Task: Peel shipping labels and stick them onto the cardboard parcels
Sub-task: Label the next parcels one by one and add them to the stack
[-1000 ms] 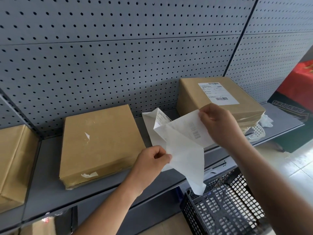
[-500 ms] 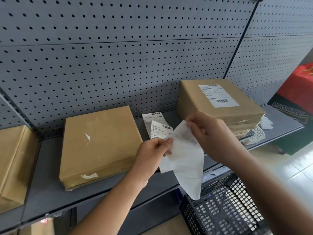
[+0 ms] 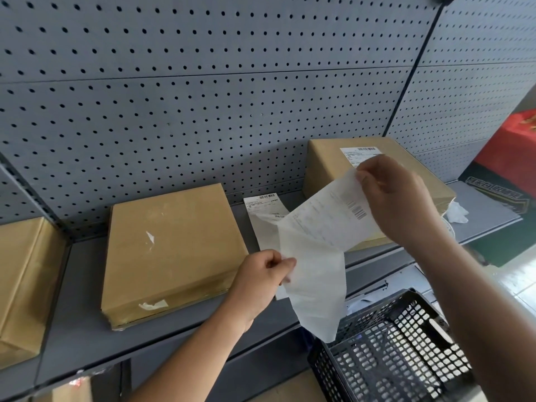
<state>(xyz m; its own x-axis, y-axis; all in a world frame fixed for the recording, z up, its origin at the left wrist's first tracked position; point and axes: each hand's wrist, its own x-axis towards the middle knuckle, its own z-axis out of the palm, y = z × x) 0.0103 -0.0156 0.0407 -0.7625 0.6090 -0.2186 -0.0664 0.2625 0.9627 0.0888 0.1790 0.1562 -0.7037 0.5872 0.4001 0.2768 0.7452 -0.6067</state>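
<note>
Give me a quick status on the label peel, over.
Left hand pinching the backing sheet; right hand pulling the label up and away. Label partly peeled. Middle parcel bare, nothing on top.

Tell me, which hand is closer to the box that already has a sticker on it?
The right hand. It is up in front of the labelled box, overlapping it in the picture, pinching the peeled label. The left hand is lower, beside the plain box, gripping the backing paper.
</note>
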